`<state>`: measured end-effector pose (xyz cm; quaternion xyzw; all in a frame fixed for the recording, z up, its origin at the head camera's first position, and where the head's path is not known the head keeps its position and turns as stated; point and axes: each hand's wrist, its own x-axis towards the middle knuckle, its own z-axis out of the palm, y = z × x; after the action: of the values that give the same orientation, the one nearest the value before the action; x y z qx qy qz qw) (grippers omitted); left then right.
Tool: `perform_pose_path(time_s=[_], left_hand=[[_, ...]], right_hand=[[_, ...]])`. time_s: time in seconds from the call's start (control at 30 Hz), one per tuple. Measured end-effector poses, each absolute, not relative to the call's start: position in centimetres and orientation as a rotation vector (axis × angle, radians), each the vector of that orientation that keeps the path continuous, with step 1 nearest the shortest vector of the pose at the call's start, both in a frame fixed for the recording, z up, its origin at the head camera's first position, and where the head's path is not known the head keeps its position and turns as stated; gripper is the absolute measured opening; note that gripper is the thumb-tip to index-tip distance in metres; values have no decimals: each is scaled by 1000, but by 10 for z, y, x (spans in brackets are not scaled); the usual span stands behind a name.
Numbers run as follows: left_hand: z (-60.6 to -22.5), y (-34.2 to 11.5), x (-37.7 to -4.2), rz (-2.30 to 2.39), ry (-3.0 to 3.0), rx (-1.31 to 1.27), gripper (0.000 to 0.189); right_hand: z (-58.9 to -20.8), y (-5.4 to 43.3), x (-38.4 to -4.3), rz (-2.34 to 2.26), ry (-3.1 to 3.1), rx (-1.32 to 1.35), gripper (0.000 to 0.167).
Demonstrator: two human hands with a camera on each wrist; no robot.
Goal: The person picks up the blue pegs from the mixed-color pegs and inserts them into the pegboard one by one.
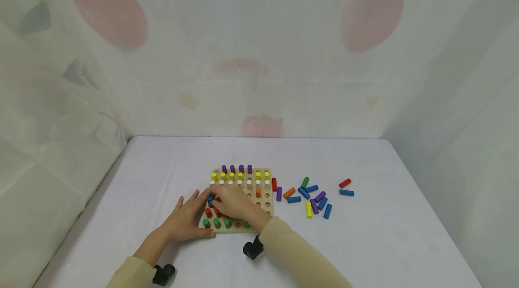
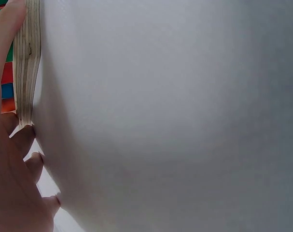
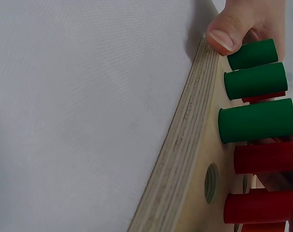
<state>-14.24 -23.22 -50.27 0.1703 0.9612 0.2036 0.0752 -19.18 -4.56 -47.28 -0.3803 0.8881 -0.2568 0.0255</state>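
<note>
A wooden pegboard (image 1: 259,229) stands on the table with rows of upright coloured pegs. In the head view my right hand (image 1: 233,200) reaches across the board, its curled fingers and thumb around a blue peg (image 1: 210,198) at the left side. The fingertips are partly hidden there. My left hand (image 1: 184,219) lies along the board's left edge, thumb against the front corner and fingers spread on the cloth. The right wrist view shows the left thumb (image 3: 223,36) touching the board's edge beside green pegs (image 3: 256,121) and red pegs (image 3: 262,157).
Right of the board lie loose pegs: several blue ones (image 1: 293,199), several purple ones (image 1: 279,194), two red ones (image 1: 345,183), an orange one (image 1: 289,193), a green one (image 1: 305,182) and a yellow one (image 1: 309,210). White cloth (image 1: 365,252) covers the table.
</note>
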Motion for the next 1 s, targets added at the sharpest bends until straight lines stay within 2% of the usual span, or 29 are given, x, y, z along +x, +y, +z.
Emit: perform_pose_path(time_s=[1.0], left_hand=[[-499, -232, -141, 615, 2895, 538, 115]], right_hand=[[-469, -48, -190, -656, 2780, -1190, 21]])
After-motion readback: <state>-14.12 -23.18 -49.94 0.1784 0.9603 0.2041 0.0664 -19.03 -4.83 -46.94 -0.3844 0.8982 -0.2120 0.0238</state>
